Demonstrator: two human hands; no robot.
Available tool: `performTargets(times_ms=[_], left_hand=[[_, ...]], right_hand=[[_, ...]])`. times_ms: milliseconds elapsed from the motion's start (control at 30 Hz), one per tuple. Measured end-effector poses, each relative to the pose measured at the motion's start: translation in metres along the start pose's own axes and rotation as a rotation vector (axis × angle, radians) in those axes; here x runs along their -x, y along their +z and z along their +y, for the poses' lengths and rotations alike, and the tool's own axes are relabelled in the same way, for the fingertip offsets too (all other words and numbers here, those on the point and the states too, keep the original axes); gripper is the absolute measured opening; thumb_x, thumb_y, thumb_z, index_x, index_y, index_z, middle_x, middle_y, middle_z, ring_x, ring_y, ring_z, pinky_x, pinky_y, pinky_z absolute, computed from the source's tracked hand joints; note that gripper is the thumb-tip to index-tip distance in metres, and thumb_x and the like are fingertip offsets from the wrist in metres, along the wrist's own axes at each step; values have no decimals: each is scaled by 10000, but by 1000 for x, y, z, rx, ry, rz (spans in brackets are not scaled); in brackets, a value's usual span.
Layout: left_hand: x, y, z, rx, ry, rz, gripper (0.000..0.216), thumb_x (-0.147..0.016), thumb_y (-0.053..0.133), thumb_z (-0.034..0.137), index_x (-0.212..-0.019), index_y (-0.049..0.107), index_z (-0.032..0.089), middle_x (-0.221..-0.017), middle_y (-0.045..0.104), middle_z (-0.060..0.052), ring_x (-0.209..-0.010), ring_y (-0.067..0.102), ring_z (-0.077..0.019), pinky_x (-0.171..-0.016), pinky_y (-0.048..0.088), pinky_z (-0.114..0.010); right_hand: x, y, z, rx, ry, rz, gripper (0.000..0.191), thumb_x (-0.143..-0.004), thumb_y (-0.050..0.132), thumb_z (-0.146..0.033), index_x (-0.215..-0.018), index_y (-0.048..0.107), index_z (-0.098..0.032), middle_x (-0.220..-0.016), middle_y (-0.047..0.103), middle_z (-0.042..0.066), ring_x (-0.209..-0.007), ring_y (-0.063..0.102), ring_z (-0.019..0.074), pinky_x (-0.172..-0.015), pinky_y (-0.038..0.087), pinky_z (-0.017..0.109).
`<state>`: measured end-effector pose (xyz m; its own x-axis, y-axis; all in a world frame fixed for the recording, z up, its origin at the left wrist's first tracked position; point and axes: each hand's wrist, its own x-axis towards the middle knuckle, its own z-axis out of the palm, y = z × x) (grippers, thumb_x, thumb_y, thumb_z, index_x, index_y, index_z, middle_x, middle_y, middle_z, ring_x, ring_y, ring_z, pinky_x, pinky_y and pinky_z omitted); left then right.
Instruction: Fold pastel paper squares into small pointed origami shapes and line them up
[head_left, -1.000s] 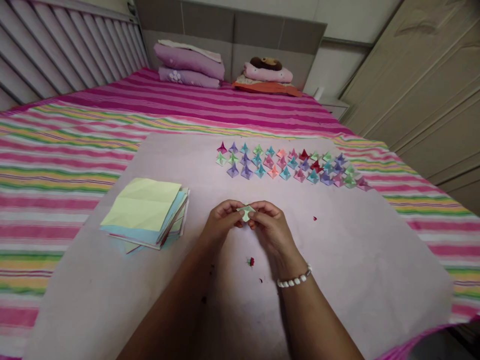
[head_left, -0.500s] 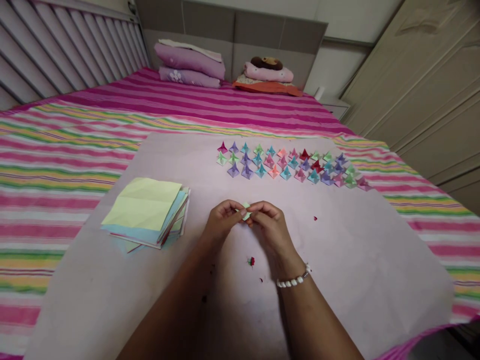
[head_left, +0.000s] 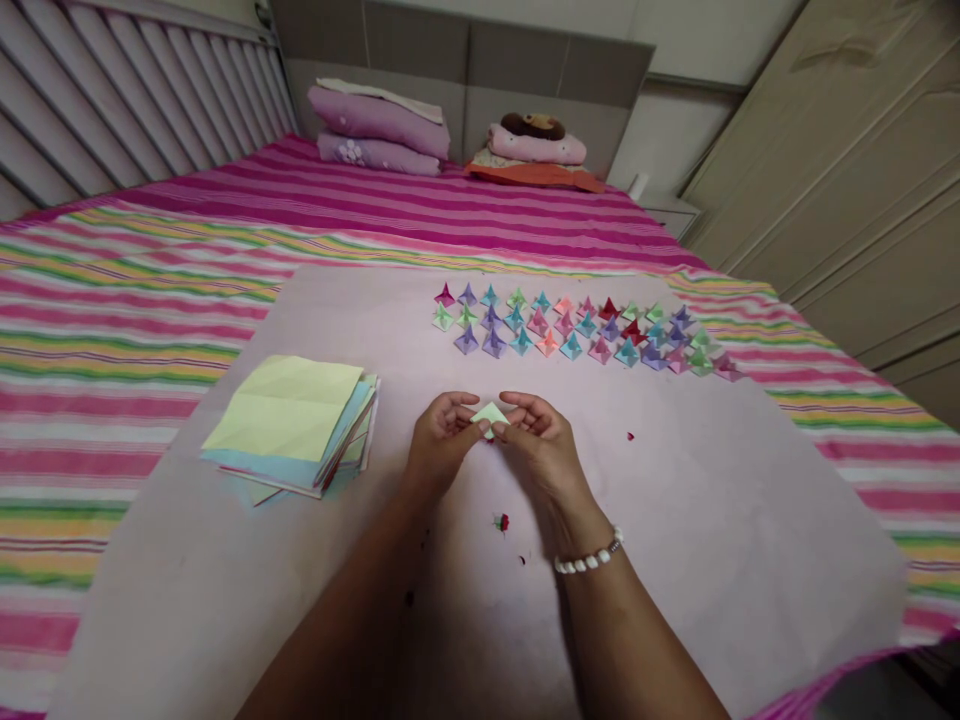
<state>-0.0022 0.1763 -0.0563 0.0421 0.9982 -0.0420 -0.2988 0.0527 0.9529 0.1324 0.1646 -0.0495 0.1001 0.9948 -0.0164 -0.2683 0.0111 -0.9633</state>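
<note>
My left hand (head_left: pixel 442 442) and my right hand (head_left: pixel 541 440) meet over the middle of a pale pink sheet (head_left: pixel 712 520) laid on the bed. Between their fingertips they pinch a small folded light-green paper piece (head_left: pixel 490 413), its pointed top showing. A white bead bracelet (head_left: pixel 589 562) sits on my right wrist. Beyond my hands lie rows of several small folded paper shapes (head_left: pixel 577 328) in pink, purple, teal, green and red. A stack of square coloured papers (head_left: pixel 294 425), yellow-green on top, lies left of my left hand.
The bed has a striped pink, green and yellow cover (head_left: pixel 120 300). Folded bedding and pillows (head_left: pixel 379 125) lie at the headboard, with a brown toy (head_left: pixel 534 125) on another pile. Wardrobe doors (head_left: pixel 847 170) stand at the right. Small red scraps (head_left: pixel 501 522) lie on the sheet.
My fingers have shifted on the green piece; they were curled over it and now spread a little, showing more of its pointed top. My arms stay in place.
</note>
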Motion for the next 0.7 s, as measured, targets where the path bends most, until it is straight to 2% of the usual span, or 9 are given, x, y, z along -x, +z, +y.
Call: performTargets(times_ms=[167, 333, 500, 700], left_hand=[[1, -1, 3, 47, 37, 12, 367, -634, 742, 280, -952, 603, 161, -596, 645, 33, -573, 589, -119, -621, 452, -246], [2, -1, -2, -93, 127, -51, 186, -697, 707, 275, -850, 678, 174, -726, 674, -6, -656, 597, -121, -648, 464, -239], [2, -4, -4, -310, 165, -20, 251, -670, 728, 236, -917, 725, 196, -791, 695, -17, -673, 586, -122, -660, 472, -241], [0, -5, -1, -421, 113, 12, 277, -645, 730, 263, -910, 729, 182, -762, 699, -13, -660, 569, -125, -639, 471, -242]], right_hand=[[0, 0, -1, -18, -15, -5, 470, -580, 771, -211, -1033, 646, -197, -639, 630, -45, -577, 585, 124, -618, 476, 282], [0, 0, -1, 14, -52, 52, 487, -577, 776, -213, -1036, 615, -192, -636, 649, -44, -567, 597, 132, -615, 482, 296], [1, 1, -3, 36, -52, 62, 517, -571, 786, -205, -1047, 585, -186, -656, 665, -40, -576, 607, 129, -594, 484, 282], [1, 2, -3, 51, -113, 55, 480, -582, 788, -199, -1020, 592, -195, -663, 657, -43, -602, 611, 125, -606, 501, 275]])
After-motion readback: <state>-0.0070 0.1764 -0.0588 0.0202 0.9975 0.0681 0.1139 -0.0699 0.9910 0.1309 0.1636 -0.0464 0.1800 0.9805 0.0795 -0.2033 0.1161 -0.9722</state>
